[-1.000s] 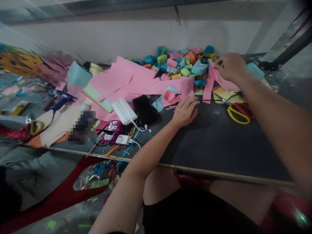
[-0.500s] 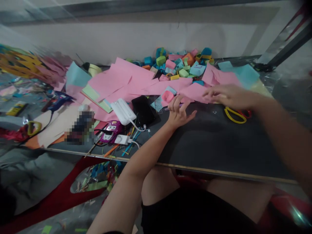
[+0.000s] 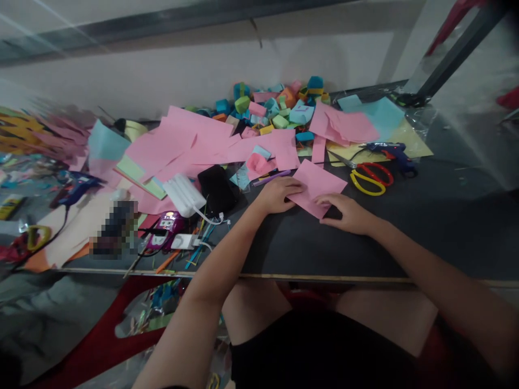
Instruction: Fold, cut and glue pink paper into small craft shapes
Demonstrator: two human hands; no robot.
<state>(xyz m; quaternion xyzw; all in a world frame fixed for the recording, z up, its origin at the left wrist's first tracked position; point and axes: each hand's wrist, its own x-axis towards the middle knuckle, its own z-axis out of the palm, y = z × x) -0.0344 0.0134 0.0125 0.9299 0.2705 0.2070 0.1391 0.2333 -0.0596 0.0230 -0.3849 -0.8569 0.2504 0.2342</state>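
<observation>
A square sheet of pink paper (image 3: 314, 183) lies at a slant on the dark tabletop in front of me. My left hand (image 3: 279, 195) grips its left edge, fingers on top and thumb low by the border. At the lower right edge, my right hand (image 3: 347, 213) has its curled fingers over the paper, with the thumb near the bottom corner. Just beyond the left hand are a purple pen (image 3: 272, 178) and a coiled pink paper piece (image 3: 258, 163). Scissors with yellow and red handles (image 3: 368, 181) rest to the right of the sheet.
Pink sheets (image 3: 178, 135) spread across the back left. Small folded paper boxes (image 3: 279, 108) are heaped by the wall. A blue glue gun (image 3: 395, 154) lies right, another glue gun (image 3: 79, 186) left. A white power bank (image 3: 182, 194) and black phone (image 3: 218, 189) sit left of my arm.
Both hands have come together on a pink sheet, which now lies nearer me, apart from the pile. My right hand has moved down and left, uncovering the scissors. The view has shifted right.
</observation>
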